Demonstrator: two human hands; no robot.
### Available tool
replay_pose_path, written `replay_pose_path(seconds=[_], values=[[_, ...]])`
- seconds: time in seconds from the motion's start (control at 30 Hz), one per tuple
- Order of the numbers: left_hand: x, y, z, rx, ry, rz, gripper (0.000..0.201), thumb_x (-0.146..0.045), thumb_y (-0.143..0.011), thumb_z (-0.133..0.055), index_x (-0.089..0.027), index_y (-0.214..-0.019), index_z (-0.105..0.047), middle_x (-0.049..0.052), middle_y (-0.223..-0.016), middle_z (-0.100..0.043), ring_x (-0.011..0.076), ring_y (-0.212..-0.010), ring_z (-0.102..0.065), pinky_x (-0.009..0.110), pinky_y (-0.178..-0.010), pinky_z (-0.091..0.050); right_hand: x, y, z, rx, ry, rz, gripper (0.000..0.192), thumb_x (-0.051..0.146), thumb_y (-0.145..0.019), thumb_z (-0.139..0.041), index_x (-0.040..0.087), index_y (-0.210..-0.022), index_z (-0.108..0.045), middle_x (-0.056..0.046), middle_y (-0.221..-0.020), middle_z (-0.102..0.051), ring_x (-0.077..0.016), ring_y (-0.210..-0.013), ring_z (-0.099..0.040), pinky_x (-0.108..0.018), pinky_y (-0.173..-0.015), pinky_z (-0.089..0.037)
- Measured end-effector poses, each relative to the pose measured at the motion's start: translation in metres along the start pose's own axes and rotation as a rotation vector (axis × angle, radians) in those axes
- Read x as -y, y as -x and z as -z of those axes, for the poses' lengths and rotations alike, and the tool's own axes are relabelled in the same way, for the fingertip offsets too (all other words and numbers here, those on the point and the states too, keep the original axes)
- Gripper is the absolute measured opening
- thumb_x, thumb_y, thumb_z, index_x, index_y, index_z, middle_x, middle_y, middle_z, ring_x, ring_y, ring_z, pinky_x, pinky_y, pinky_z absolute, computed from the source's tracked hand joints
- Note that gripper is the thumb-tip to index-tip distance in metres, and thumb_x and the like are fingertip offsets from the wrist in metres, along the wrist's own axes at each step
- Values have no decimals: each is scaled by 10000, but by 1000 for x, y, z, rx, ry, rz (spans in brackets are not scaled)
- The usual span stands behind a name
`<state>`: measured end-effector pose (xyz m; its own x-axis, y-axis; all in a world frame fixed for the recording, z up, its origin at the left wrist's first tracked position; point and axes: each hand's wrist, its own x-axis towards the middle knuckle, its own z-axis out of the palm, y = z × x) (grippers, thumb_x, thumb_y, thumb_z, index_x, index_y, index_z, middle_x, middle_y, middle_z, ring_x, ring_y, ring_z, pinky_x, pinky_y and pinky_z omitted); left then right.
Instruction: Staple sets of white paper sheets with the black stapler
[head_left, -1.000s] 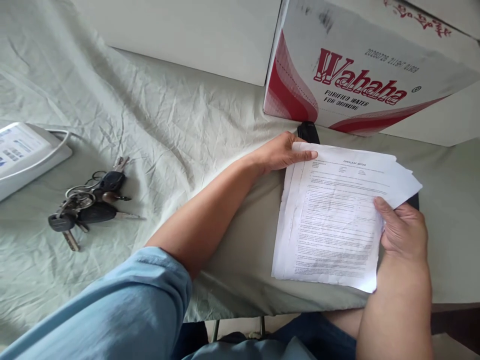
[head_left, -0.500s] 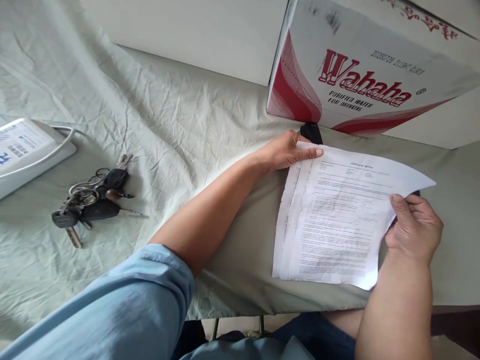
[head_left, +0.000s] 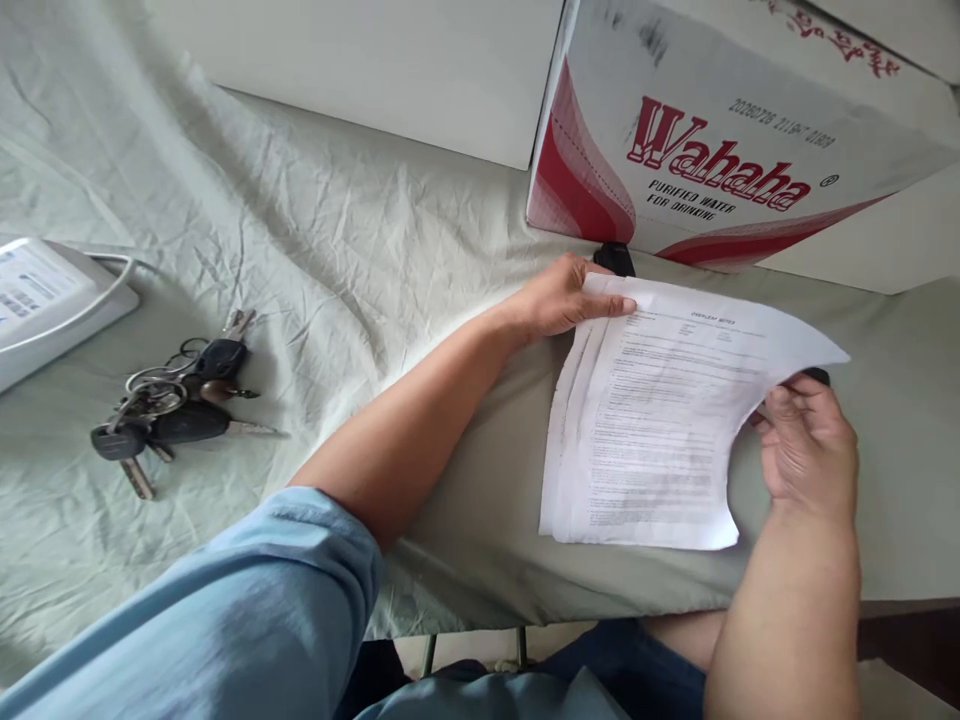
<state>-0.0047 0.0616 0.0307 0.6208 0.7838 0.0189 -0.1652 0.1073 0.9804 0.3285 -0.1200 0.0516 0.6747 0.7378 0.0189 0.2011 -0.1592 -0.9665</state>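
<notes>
While left hand [head_left: 559, 300] pinches papers [head_left: 660, 430] right of frame centre, long axis runs near-vertical, heading topmost; right hand [head_left: 810, 440] grip unclear.

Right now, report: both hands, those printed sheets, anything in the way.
Left hand clamping printed sheets, upper-left corner. Right hand at their curved right edge, grip unclear. Partly hidden black object beside left hand; Wahaha water carton beyond.

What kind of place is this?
Maybe a home or small office, though I can't be sure: there's a cloth-covered table, a bunch of keys and printed papers.
</notes>
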Motion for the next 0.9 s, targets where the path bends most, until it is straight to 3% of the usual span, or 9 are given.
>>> replay_pose_path(seconds=[0.07,0.13,0.23,0.33,0.4,0.47,0.6,0.77,0.9], values=[[3,-2,0,-73,90,-58,618,-719,-808,-1071,-172,-958,-825,125,-1047,-893,369,-1195,-863,519,-1147,-687,5,3,16,198,59,-163,833,769,-596,-1145,294,-1227,-880,-74,-1098,-879,-291,-1013,-831,-476,-924,-720],[7,-5,2,-169,179,-111,638,-729,-819,-1066,-179,-1025,-816,122,-1121,-900,385,-1288,-854,554,-1207,-677,9,3,34,345,111,-306,785,783,-654,-1116,319,-1242,-881,-120,-1183,-908,-366,-1127,-869,-536,-984,-744],[13,-11,5,-322,271,-159,606,-703,-925,-1002,-179,-1159,-811,115,-1229,-893,416,-1423,-822,635,-1279,-644,10,2,49,390,95,-353,700,804,-654,-1093,301,-1101,-901,-145,-1063,-917,-400,-1038,-890,-578,-960,-769],[18,-15,6,-394,314,-184,519,-639,-1013,-941,-173,-1201,-812,103,-1254,-888,408,-1444,-818,670,-1323,-613,10,4,37,314,-29,-299,691,690,-605,-1143,312,-1141,-924,-89,-984,-910,-325,-896,-870,-551,-959,-778],[19,-15,5,-369,327,-187,519,-640,-978,-974,-182,-1171,-824,96,-1237,-899,393,-1376,-845,663,-1324,-622,10,10,17,276,-86,-248,688,527,-645,-1160,336,-1258,-913,-70,-1255,-934,-299,-1112,-886,-545,-1176,-725],[19,-14,3,-306,319,-175,575,-692,-914,-1016,-199,-1145,-830,100,-1228,-914,390,-1329,-860,648,-1308,-644,12,17,-4,257,-93,-180,689,438,-602,-1179,312,-1224,-910,-75,-1351,-924,-324,-1357,-847,-565,-1377,-593],[14,-8,2,-182,275,-180,657,-772,-881,-1015,-210,-1170,-835,114,-1248,-921,417,-1427,-834,625,-1284,-670,21,25,-26,162,-176,-84,562,396,-634,-1145,259,-1126,-911,-97,-1416,-914,-384,-1579,-738,-688,-1477,-464],[13,-6,15,-110,179,-225,550,-655,-879,-1050,-230,-1164,-848,58,-1212,-897,396,-1416,-832,580,-1218,-689,37,18,-6,-8,-271,308,398,301,-627,-1084,285,-988,-916,-61,-1507,-885,-423,-1702,-643,-744,-1521,-382],[20,-13,24,-115,130,-297,562,-554,-797,-1108,-252,-1186,-838,34,-1251,-887,347,-1383,-830,507,-1190,-683,35,15,12,47,-225,359,461,327,-593,-1105,309,-1018,-926,-66,-1560,-858,-457,-1740,-597,-814,-1488,-395]])
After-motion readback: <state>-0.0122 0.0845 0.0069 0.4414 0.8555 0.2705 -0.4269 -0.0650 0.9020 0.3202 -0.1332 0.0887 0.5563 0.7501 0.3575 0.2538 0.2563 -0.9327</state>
